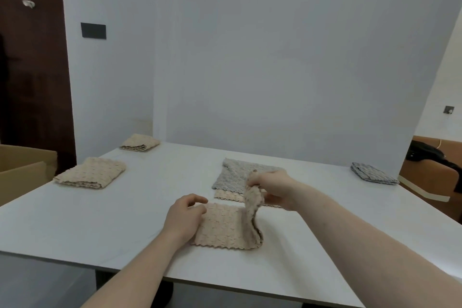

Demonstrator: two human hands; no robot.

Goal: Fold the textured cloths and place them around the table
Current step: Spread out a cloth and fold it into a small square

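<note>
Near the white table's [100,220] front edge, the left hand [183,217] is pressing the beige textured cloth [222,226] flat with loosely curled fingers, while the right hand [271,189] is pinching its lifted right end.

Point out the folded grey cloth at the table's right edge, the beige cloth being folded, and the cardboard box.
Folded grey cloth [374,173]: head view, middle of its top face.
Beige cloth being folded [225,226]: head view, its flat part on the table.
Cardboard box [22,170]: head view, its facing side wall.
</note>
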